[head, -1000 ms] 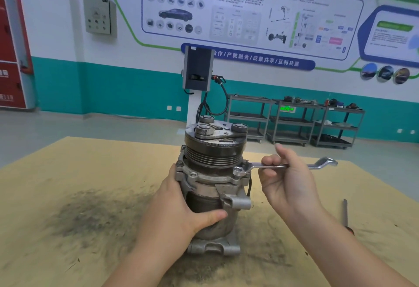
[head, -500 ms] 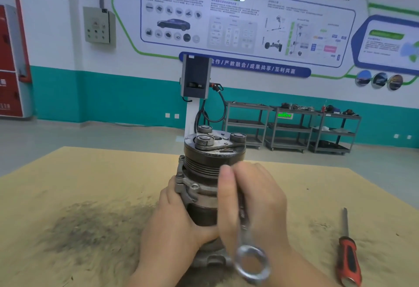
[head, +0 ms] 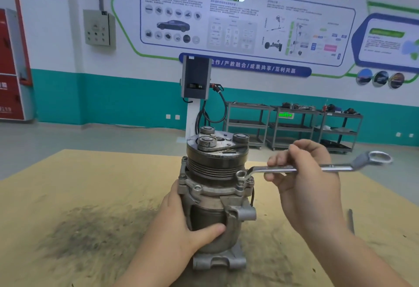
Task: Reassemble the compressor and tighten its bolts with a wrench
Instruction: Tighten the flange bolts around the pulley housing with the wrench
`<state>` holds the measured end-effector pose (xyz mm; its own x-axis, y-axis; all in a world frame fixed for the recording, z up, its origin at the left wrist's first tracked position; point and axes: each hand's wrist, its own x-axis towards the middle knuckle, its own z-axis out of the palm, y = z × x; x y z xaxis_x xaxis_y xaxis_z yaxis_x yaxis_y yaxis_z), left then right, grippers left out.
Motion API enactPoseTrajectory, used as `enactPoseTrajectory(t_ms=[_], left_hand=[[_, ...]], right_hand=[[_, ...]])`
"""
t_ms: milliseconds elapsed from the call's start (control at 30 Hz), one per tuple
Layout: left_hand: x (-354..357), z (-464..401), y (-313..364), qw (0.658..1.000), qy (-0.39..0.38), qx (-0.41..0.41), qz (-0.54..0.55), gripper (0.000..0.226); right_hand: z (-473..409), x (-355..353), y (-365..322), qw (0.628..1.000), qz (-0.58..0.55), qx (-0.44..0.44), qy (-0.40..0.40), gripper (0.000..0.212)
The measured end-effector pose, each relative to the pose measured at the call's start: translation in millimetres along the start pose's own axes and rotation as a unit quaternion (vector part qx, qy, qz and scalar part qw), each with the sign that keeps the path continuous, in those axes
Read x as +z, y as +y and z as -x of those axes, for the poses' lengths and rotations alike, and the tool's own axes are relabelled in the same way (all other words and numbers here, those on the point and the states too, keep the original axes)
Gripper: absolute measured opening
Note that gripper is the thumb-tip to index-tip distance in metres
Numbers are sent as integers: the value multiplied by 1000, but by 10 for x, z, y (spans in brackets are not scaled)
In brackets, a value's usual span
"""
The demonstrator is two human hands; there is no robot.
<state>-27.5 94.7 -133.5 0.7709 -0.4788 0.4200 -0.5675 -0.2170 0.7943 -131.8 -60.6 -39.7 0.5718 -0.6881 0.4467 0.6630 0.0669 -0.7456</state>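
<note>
The grey metal compressor (head: 217, 198) stands upright in the middle of the table, its black grooved pulley on top. My left hand (head: 181, 230) grips its lower body from the left, thumb across the front. My right hand (head: 303, 178) holds the shaft of a silver ring wrench (head: 322, 167), which lies level and points right. The wrench's near ring sits on a bolt (head: 241, 176) at the right side of the compressor's flange. Its far ring hangs free past my hand.
The table (head: 79, 184) has a tan board top with a dark oily smear at front left. A screwdriver shaft (head: 351, 218) shows behind my right forearm. Far back stand a grey charging post (head: 196, 80) and metal shelf carts (head: 294, 125).
Half a second ago the wrench handle was swung toward me, in front of the compressor. It now points right again, as it did one second ago. My left hand kept its grip.
</note>
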Motion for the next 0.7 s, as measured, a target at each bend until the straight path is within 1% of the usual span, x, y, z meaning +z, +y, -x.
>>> enactPoseTrajectory(t_ms=[100, 200, 267, 367, 467, 567, 633, 700], left_hand=[[-6, 15, -27, 1000, 3, 11, 3, 90], [-5, 11, -51, 1000, 4, 16, 0, 89], [-10, 7, -62, 1000, 1, 17, 0, 90], [0, 0, -93, 1000, 2, 20, -14, 86], [5, 5, -105, 1000, 2, 12, -28, 83], [5, 15, -104, 999, 7, 12, -43, 80], [4, 14, -97, 999, 12, 12, -47, 77], [1, 12, -86, 999, 13, 12, -49, 76]], right_hand=[[-139, -94, 71, 992, -72, 92, 44, 17], [-190, -146, 137, 979, -137, 139, 58, 15], [-190, -146, 153, 974, -170, 140, 60, 15], [-201, -140, 138, 970, -205, 125, 44, 16], [-202, -132, 131, 974, -190, 121, 5, 17], [-206, -134, 149, 977, -156, 140, -31, 17], [-219, -149, 165, 976, -149, 155, -43, 18], [-208, -169, 209, 978, -151, 139, -43, 19]])
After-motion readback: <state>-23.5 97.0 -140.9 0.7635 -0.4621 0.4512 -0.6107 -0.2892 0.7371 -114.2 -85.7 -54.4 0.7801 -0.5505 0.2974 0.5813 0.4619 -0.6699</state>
